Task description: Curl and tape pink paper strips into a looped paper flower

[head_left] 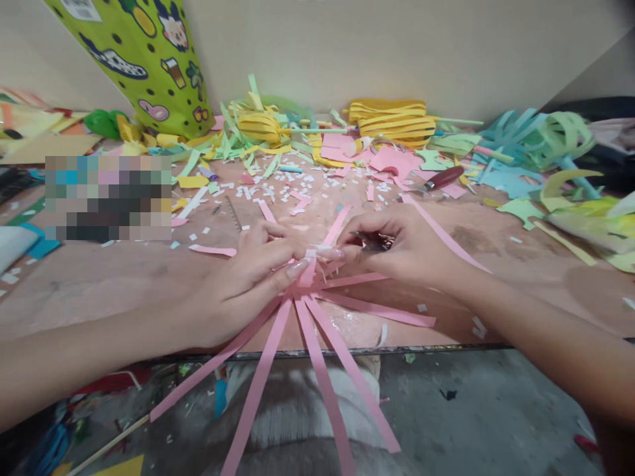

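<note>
At the near table (124,284) edge, between both hands: pink strips (325,370) crossed at one hub and fanned out like spokes; near ends hanging past the edge, far ends lying flat toward the scraps (278,190). Left hand (243,281) closed, thumb and fingertips pinching the hub from the left; right hand (407,251) closed likewise, pinching the hub from the right, with a small dark tool (376,242) tucked under the fingers, kind not discernible. Judged well advanced: strips cut, gathered, spread; hub apparently not yet fixed, being held by both hands; no fastening visible. Strips long, narrow, flat, unevenly spaced. Far right: red-handled knife (443,178); far centre: yellow strips (391,120); far left: green bag (149,66).
</note>
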`<state>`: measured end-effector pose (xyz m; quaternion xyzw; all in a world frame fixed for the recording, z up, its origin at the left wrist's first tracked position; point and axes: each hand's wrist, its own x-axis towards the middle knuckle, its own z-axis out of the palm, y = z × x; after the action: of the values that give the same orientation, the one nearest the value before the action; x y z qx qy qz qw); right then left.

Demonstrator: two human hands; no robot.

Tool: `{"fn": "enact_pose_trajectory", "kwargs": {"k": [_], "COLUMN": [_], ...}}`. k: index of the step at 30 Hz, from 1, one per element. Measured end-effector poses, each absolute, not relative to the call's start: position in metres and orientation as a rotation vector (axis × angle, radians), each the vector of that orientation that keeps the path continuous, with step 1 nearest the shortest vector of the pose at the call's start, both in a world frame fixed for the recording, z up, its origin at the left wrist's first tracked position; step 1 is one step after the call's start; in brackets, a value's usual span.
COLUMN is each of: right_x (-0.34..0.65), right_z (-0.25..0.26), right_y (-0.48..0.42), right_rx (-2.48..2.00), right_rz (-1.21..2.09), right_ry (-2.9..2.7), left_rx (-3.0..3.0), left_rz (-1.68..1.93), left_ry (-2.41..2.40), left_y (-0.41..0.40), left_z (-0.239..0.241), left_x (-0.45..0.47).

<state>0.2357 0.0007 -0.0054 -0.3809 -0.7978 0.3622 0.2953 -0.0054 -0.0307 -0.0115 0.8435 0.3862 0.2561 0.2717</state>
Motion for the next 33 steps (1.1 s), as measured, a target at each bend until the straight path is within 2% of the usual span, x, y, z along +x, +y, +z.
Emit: {"fn": "enact_pose_trajectory", "kwargs": {"k": [15,33], "right_x": [0.235,0.235], "right_z": [-0.003,-0.004], "right_y": [0.000,-0.001], "right_rx": [-1.013,-1.035], "right_rz": [1.033,1.025], "right_ry": [-2.111,-2.121], "left_rx": [2.231,2.405], "left_rz": [0.544,0.602], "left_ry": [1.011,0.944], "left_y": [-0.028,-0.028], "left_z": [-0.022,-0.020], "left_x": [-0.012,-0.010]}}
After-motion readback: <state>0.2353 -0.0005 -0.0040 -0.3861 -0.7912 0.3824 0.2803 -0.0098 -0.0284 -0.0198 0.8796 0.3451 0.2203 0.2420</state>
